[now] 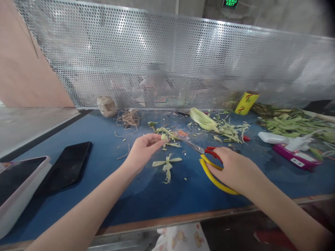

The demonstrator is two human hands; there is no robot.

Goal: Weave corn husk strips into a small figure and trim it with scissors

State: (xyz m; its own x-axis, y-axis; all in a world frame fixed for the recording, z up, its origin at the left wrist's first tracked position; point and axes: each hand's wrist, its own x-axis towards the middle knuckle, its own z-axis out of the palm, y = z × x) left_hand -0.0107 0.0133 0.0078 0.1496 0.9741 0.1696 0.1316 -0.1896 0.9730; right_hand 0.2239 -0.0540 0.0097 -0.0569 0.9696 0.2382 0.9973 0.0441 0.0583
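My left hand (146, 148) is closed in a pinch on a small pale green plant piece (164, 137). My right hand (232, 167) grips a pair of scissors (199, 149) with red and yellow handles. The blades point left toward the pinched piece; whether they touch it, I cannot tell. Just below, a cross-shaped figure of pale leaf strips (167, 162) lies flat on the blue table (146, 205). Plant scraps (170, 133) are scattered behind my left fingertips.
Two phones (70, 162) lie at the left. Twine (129, 119) and a pale lump (106, 106) sit at the back. Toward the right are a leafy husk (202, 120), a yellow roll (246, 103), greens (288, 123) and a purple power strip (295, 157). A perforated metal screen (172, 48) stands behind.
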